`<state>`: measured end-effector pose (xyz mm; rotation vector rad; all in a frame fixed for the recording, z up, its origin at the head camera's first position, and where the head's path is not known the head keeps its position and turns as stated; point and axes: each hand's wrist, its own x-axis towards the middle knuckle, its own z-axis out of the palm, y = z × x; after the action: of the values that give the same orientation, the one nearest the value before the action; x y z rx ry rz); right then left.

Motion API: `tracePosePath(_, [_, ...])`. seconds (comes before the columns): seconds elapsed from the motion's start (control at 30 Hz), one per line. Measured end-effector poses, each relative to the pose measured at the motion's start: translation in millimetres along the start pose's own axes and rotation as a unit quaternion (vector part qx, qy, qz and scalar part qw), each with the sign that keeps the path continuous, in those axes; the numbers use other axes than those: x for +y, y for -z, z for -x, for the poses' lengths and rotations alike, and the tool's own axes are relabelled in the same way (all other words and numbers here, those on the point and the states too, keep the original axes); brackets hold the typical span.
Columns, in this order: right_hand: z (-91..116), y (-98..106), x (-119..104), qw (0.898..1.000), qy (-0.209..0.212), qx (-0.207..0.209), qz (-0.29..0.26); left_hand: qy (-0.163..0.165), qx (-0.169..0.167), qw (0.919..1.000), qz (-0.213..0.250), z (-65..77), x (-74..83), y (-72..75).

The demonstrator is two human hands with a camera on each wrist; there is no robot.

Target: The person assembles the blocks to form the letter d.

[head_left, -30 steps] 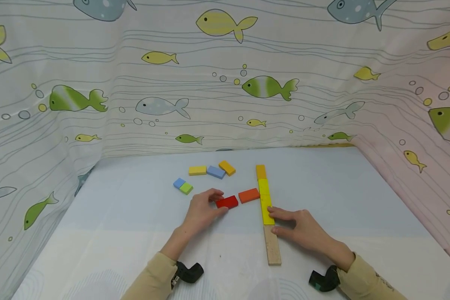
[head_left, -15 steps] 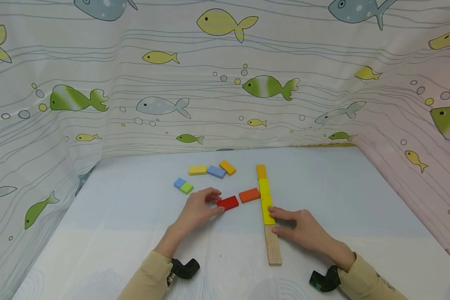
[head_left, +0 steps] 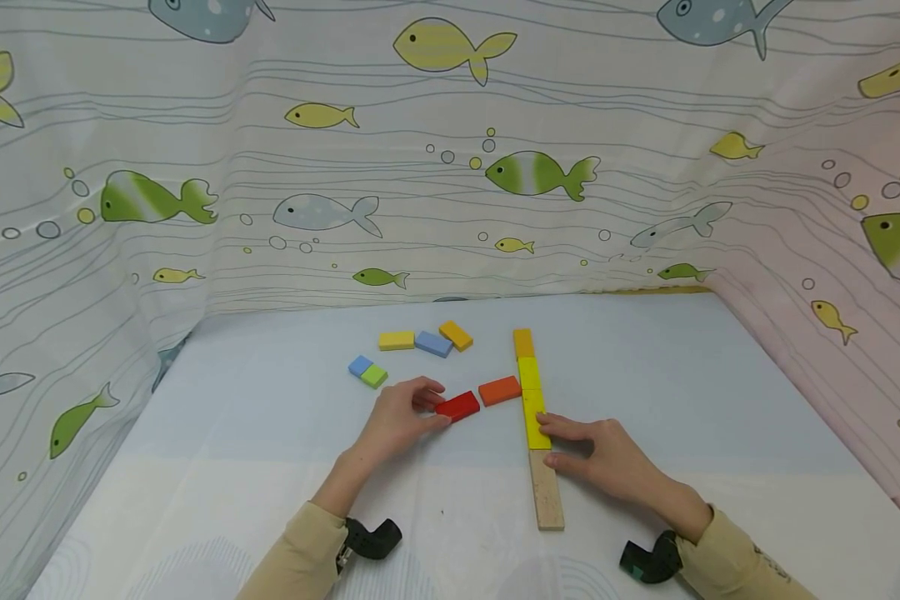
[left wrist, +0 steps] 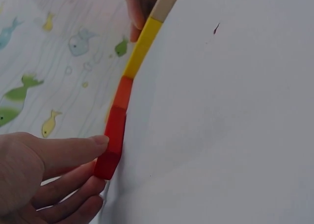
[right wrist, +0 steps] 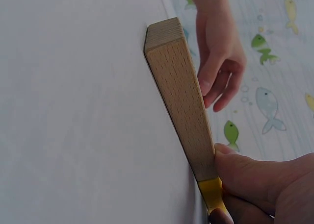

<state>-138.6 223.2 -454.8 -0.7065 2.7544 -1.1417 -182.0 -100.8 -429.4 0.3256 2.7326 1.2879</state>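
In the head view my left hand (head_left: pixel 399 417) pinches the left end of a red block (head_left: pixel 459 406) lying on the table. The left wrist view shows the thumb on one side of the red block (left wrist: pixel 115 131) and fingers at its other side. Beyond it lies an orange block (head_left: pixel 499 390), its right end against a straight row. That row has an amber block (head_left: pixel 522 342), yellow blocks (head_left: pixel 534 417) and a plain wooden block (head_left: pixel 547 492) nearest me. My right hand (head_left: pixel 607 458) rests at the row's right edge, index fingertip on yellow, thumb touching the wooden block (right wrist: pixel 179 106).
Farther back lie a pale yellow block (head_left: pixel 396 340), a blue block (head_left: pixel 433 343) and an amber block (head_left: pixel 456 335). Left of them, a small blue block (head_left: pixel 360 365) touches a small green block (head_left: pixel 375 376). A fish-print curtain (head_left: pixel 435 167) encloses the table (head_left: pixel 270 417).
My left hand has drawn back slightly to the left, its thumb now nearer the red block's left end. The right hand and the row of blocks show no clear movement.
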Motion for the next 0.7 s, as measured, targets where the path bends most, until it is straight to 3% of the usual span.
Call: tracePosePath(0.7, [-0.1, 1.0, -0.6, 1.000, -0.004, -0.002, -0.003, -0.003, 0.007, 0.9999, 0.010, 1.0, 0.4, -10.4])
